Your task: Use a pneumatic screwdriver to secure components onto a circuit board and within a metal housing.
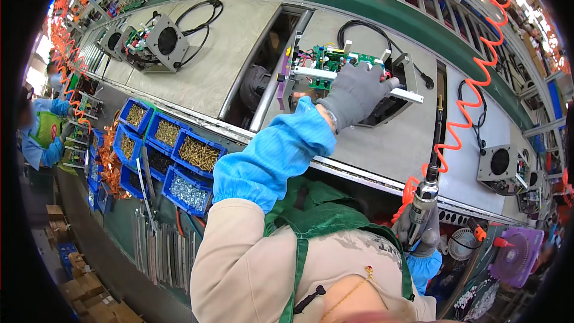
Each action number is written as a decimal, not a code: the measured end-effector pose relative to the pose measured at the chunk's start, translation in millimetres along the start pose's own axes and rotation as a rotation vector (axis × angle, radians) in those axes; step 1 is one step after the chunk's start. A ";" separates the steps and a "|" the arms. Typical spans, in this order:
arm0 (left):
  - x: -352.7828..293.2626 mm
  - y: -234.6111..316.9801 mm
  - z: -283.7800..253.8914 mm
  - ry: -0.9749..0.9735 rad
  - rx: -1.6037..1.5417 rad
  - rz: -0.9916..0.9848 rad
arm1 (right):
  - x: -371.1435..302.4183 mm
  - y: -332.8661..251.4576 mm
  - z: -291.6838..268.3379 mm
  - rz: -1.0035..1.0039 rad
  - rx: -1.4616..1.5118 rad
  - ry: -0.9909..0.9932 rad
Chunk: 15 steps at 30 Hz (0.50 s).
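Observation:
My left hand (360, 94), in a grey glove with a blue sleeve cover, reaches over an open electronic unit and grips it by its near side. The unit has a green circuit board (327, 60), a pale metal rail (315, 73), a dark end plate and a purple strip at its left end. My fingertips are bent over the rail and the board edge; the palm hides part of the unit. Low on the right, my right hand (426, 240) is wrapped round a silver pneumatic screwdriver (424, 197), its long bit pointing up toward the bench.
Blue bins (190, 188) of screws stand at the left. Similar units with fans (167, 42) sit along the line, another (501, 164) at the right. A coiled orange air hose (460, 122) hangs beside the screwdriver. A purple fan (517, 257) stands lower right. A co-worker (45, 131) is far left.

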<state>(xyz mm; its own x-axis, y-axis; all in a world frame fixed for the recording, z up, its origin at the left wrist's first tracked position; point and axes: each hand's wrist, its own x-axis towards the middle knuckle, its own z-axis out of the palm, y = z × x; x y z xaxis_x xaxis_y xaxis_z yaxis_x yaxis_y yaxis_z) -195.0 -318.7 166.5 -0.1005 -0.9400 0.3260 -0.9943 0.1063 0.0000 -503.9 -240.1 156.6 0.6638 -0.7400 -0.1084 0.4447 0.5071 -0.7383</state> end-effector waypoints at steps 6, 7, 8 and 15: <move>-4.9 -14.4 22.3 0.027 -0.022 0.000 | 2.1 7.0 9.6 0.011 -0.053 0.024; -4.3 -15.6 24.5 0.066 -0.009 0.026 | 2.1 8.2 10.7 0.021 -0.066 0.055; -3.7 -17.7 26.3 0.076 0.018 0.035 | 2.2 9.1 11.6 0.036 -0.085 0.071; 4.1 -20.0 30.3 0.025 -0.024 0.029 | -0.4 13.9 10.7 0.133 -0.190 0.209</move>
<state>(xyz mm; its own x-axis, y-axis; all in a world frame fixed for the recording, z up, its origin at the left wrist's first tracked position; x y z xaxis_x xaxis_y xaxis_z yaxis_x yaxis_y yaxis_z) -176.6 -334.5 139.2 -0.1277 -0.9282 0.3496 -0.9899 0.1409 0.0125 -491.5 -228.0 153.4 0.5620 -0.7573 -0.3325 0.2286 0.5285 -0.8176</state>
